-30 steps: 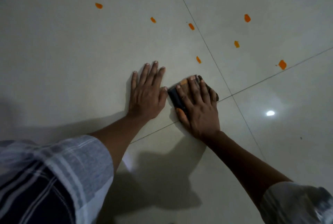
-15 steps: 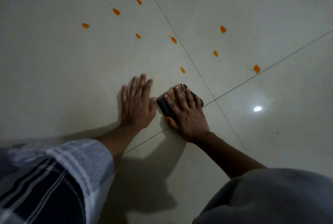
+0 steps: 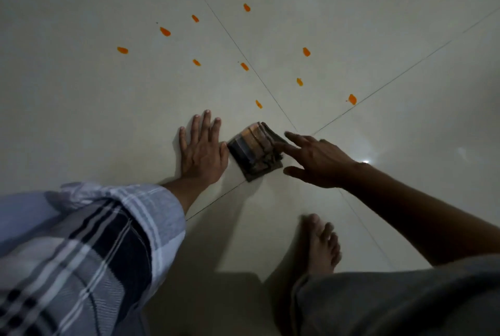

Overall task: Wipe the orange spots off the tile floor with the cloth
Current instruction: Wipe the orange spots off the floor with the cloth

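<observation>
A folded dark cloth (image 3: 254, 150) with orange smears lies flat on the pale tile floor (image 3: 81, 105). My left hand (image 3: 201, 150) presses flat on the tile just left of it, fingers straight. Just right of the cloth hovers my right hand (image 3: 315, 161), fingers spread, its fingertips at the cloth's right edge; it holds nothing. Several orange spots dot the tiles beyond the cloth: the nearest orange spot (image 3: 258, 104) is just above it, another orange spot (image 3: 352, 99) lies to the right by a grout line, and a far orange spot (image 3: 122, 50) sits at the left.
My bare right foot (image 3: 322, 246) stands on the tile below the right hand. A checked garment (image 3: 81, 254) over my left knee fills the lower left, a grey one (image 3: 405, 306) the lower right. Grout lines cross near the cloth. A light glare (image 3: 365, 161) shines beside my right wrist.
My right hand has lifted off the cloth and moved to its right, leaving the cloth uncovered on the floor. The view has pulled back, bringing my right foot into sight. The left hand stays planted.
</observation>
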